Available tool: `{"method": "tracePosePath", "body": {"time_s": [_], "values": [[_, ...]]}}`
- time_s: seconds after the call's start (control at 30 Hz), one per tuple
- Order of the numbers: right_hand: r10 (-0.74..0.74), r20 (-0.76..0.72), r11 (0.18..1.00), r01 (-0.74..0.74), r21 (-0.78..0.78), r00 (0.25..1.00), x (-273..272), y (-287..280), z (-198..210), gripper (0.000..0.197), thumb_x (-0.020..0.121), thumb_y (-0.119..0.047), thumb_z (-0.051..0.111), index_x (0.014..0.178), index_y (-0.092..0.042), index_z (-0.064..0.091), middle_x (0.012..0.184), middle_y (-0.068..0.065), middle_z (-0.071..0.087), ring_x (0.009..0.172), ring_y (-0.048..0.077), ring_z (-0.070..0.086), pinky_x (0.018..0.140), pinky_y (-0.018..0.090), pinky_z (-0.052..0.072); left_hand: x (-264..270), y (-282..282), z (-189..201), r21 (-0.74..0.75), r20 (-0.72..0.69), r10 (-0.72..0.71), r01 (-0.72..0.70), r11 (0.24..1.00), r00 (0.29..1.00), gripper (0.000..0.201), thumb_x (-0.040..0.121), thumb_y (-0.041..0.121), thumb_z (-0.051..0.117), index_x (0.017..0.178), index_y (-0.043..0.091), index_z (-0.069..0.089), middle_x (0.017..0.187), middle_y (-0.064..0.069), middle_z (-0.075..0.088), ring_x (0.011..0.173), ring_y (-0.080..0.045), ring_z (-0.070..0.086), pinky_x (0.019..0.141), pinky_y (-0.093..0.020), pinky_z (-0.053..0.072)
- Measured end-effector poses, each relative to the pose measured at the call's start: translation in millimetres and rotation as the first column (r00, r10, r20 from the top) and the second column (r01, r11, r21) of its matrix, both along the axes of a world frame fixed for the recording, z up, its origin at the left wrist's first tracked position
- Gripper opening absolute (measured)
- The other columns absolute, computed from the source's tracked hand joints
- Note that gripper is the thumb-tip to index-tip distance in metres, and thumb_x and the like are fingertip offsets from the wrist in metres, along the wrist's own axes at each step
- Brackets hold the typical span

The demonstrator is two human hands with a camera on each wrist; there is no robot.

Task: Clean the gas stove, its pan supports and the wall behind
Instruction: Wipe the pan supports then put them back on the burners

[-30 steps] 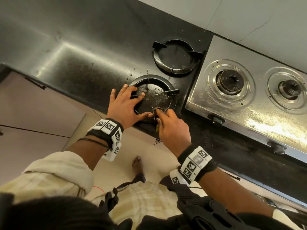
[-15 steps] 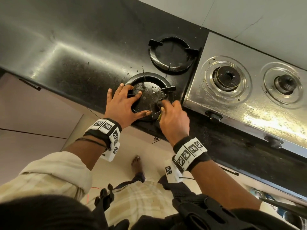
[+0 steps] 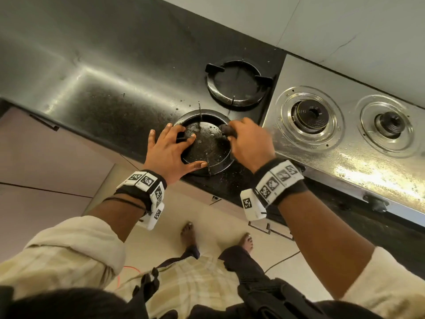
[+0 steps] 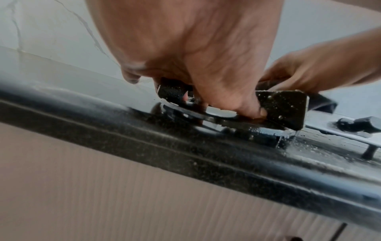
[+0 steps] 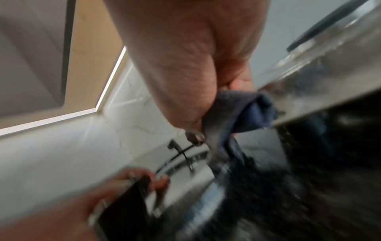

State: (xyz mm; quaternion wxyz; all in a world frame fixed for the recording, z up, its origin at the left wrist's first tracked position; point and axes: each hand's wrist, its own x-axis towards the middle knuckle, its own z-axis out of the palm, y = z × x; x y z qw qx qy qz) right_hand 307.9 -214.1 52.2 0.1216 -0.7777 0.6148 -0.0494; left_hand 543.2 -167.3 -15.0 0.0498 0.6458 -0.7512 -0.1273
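Observation:
A black ring-shaped pan support (image 3: 208, 147), wet with droplets, lies on the black counter near its front edge. My left hand (image 3: 171, 150) lies spread over the ring's left side, with fingers either side of a prong (image 4: 173, 91) and the thumb (image 4: 254, 112) pressing on the rim. My right hand (image 3: 247, 140) grips a bunched dark blue cloth (image 5: 243, 114) against the ring's right prong. A second pan support (image 3: 236, 85) lies just behind. The steel stove (image 3: 345, 157) stands to the right with two bare burners. The pale wall (image 3: 345, 31) runs behind it.
The black counter (image 3: 103, 88) stretches left of the supports and is wet and speckled around them. Stove knobs (image 3: 376, 202) stick out from the stove's front. Cabinet fronts and the floor lie below the counter edge, where my bare feet (image 3: 187, 233) stand.
My right hand has carried the cloth from the ring's front prong round to its right prong. The left hand has stayed on the ring's left side.

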Motion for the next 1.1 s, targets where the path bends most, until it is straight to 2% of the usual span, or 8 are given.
{"method": "tracePosePath", "body": {"time_s": [0.1, 0.2, 0.3, 0.4, 0.53, 0.67, 0.8, 1.1], "values": [[0.004, -0.067, 1.000, -0.005, -0.015, 0.998, 8, -6, -10, 0.019, 0.102, -0.029, 0.061, 0.119, -0.020, 0.063, 0.108, 0.002, 0.065, 0.094, 0.025, 0.067, 0.081, 0.038, 0.054, -1, 0, 2, 0.006, 0.008, 0.004, -0.005, 1.000, 1.000, 0.106, 0.068, 0.101, 0.021, 0.150, 0.040, 0.050, 0.160, 0.003, 0.027, 0.156, -0.028, 0.015, 0.123, -0.069, 0.006], [-0.077, 0.206, 0.995, 0.061, 0.082, 0.975, 0, -11, -13, 0.012, 0.097, -0.030, 0.068, 0.108, -0.027, 0.069, 0.095, -0.007, 0.068, 0.089, 0.015, 0.065, 0.081, 0.034, 0.054, -1, 1, 3, 0.017, 0.005, 0.011, -0.011, 1.000, 1.000, 0.103, 0.070, 0.098, 0.025, 0.150, 0.039, 0.050, 0.160, 0.004, 0.026, 0.157, -0.028, 0.015, 0.123, -0.068, 0.005], [-0.173, 0.596, 0.985, 0.139, 0.103, 0.784, -9, -6, -9, 0.013, 0.096, -0.033, 0.074, 0.107, -0.026, 0.075, 0.088, -0.011, 0.071, 0.085, 0.006, 0.068, 0.082, 0.028, 0.057, -1, 1, 4, 0.021, 0.005, 0.010, -0.010, 1.000, 1.000, 0.101, 0.070, 0.098, 0.028, 0.150, 0.040, 0.049, 0.160, 0.004, 0.025, 0.157, -0.028, 0.013, 0.123, -0.069, 0.004], [-0.173, 0.706, 0.981, 0.182, 0.064, 0.687, -15, 10, 3, 0.014, 0.099, -0.034, 0.073, 0.110, -0.025, 0.073, 0.087, -0.010, 0.071, 0.083, 0.003, 0.068, 0.077, 0.015, 0.053, -1, 1, 4, 0.039, -0.034, 0.024, -0.023, 0.999, 0.999, 0.095, 0.072, 0.095, 0.036, 0.149, 0.040, 0.050, 0.160, 0.004, 0.024, 0.157, -0.028, 0.011, 0.121, -0.072, 0.000], [-0.040, 0.556, 0.999, 0.048, 0.000, 0.830, -48, 49, 6, 0.020, 0.098, -0.031, 0.073, 0.117, -0.025, 0.070, 0.094, -0.013, 0.068, 0.088, 0.001, 0.064, 0.079, 0.012, 0.049, -2, 4, 3, 0.022, -0.160, 0.043, -0.040, 0.999, 0.986, 0.076, 0.076, 0.083, 0.058, 0.138, 0.039, 0.062, 0.159, 0.002, 0.029, 0.154, -0.029, 0.018, 0.119, -0.074, -0.001], [0.057, 0.274, 0.994, -0.081, 0.076, 0.960, -87, 73, -20, 0.039, 0.096, -0.034, 0.069, 0.134, -0.030, 0.064, 0.114, -0.012, 0.066, 0.101, 0.008, 0.061, 0.092, 0.036, 0.056, 4, 11, 5, -0.020, -0.371, 0.032, -0.043, 0.999, 0.928, 0.031, 0.086, 0.044, 0.078, 0.113, 0.030, 0.072, 0.158, -0.002, 0.032, 0.148, -0.028, 0.029, 0.120, -0.067, 0.026], [0.023, 0.227, 0.993, -0.048, 0.109, 0.974, -104, 81, -24, 0.048, 0.098, -0.042, 0.066, 0.145, -0.031, 0.059, 0.133, -0.011, 0.061, 0.113, 0.010, 0.061, 0.098, 0.036, 0.055, 10, 16, 12, -0.081, -0.380, -0.001, -0.032, 0.996, 0.925, 0.034, 0.089, 0.021, 0.076, 0.121, 0.021, 0.064, 0.152, -0.004, 0.041, 0.140, -0.028, 0.040, 0.116, -0.045, 0.039], [-0.125, 0.259, 0.992, 0.115, 0.052, 0.958, -102, 86, -19, 0.042, 0.093, -0.044, 0.072, 0.132, -0.027, 0.067, 0.121, -0.011, 0.068, 0.107, 0.007, 0.062, 0.094, 0.034, 0.056, 22, -4, 17, -0.082, -0.351, 0.110, -0.147, 0.986, 0.930, 0.034, 0.096, 0.027, 0.069, 0.128, 0.015, 0.063, 0.124, -0.003, 0.056, 0.112, -0.024, 0.058, 0.096, -0.043, 0.054]]}}
